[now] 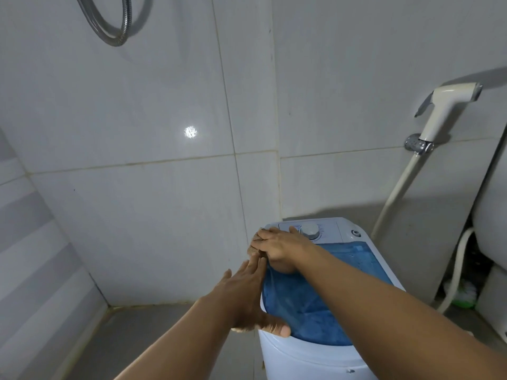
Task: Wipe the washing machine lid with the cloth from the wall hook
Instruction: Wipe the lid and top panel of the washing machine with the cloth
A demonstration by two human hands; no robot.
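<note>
A small white washing machine (296,360) stands in the corner, with a translucent blue lid (310,311) and a grey dial (310,231) on its back panel. My right hand (277,246) lies on the lid's far left corner, pressing a brownish cloth (254,244) against the rim; only a small part of the cloth shows beyond the fingers. My left hand (247,297) rests flat against the machine's left edge, fingers straight and thumb on the lid's front rim.
Tiled walls meet right behind the machine. A white bidet sprayer (441,111) hangs on the right wall, its hose (397,187) running down beside the machine. A metal shower hose (115,31) loops at top left. A white tank and a hose stand at the far right.
</note>
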